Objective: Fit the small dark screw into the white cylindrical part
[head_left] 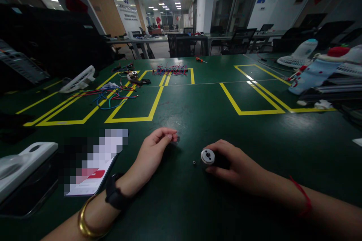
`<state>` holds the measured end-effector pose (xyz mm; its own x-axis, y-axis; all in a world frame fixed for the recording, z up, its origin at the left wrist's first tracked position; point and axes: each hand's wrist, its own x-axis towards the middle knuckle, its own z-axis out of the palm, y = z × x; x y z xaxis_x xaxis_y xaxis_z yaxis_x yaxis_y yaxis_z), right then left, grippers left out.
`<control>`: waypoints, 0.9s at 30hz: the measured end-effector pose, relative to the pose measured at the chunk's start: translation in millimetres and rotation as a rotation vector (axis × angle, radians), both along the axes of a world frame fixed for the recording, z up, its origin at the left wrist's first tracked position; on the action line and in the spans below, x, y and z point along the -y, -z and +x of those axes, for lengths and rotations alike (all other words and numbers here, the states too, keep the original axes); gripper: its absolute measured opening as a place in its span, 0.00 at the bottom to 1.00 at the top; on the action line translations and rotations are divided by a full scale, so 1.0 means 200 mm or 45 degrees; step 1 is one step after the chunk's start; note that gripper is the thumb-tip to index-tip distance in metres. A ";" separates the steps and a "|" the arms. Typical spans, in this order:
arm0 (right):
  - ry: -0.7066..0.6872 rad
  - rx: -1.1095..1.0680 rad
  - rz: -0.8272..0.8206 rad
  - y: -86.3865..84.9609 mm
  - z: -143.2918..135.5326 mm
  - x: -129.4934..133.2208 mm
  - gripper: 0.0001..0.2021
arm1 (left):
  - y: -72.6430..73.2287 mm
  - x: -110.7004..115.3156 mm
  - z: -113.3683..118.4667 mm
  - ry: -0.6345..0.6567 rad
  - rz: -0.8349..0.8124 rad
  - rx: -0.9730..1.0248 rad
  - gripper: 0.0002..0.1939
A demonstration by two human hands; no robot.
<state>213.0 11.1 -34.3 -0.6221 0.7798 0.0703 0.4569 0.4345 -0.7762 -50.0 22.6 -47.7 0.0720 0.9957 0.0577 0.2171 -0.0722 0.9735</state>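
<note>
My right hand [236,162] is wrapped around a short silver metal cylinder [207,156] that looks like a small motor. It stands upright on the green table, its round top showing a dark centre and small holes. Just left of the cylinder lies a tiny metal ring-like part [194,162], touched by neither hand. My left hand [158,141] hovers low over the table, left of the cylinder, with thumb and fingers pinched together. Something faint and see-through may be at its fingertips, too small to make out.
A phone [98,169] with a lit screen lies left of my left wrist, beside a white device [26,165]. Coloured wires [115,96], a bundle of thin wires [172,69] and a screwdriver [200,60] lie farther back. A light-blue bottle [311,73] stands right.
</note>
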 end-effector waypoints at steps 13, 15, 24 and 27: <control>-0.021 -0.021 0.072 0.01 -0.01 0.00 0.17 | -0.09 0.14 0.16 0.312 0.366 -0.491 0.06; -0.033 -0.025 0.082 0.01 -0.01 0.00 0.17 | -0.12 0.14 0.18 0.248 0.380 -0.372 0.06; -0.026 -0.012 0.137 0.03 -0.02 0.00 0.15 | -0.13 0.15 0.24 0.286 0.429 -0.466 0.08; -0.024 -0.017 0.146 0.03 -0.02 0.00 0.16 | -0.15 0.15 0.24 0.325 0.438 -0.519 0.09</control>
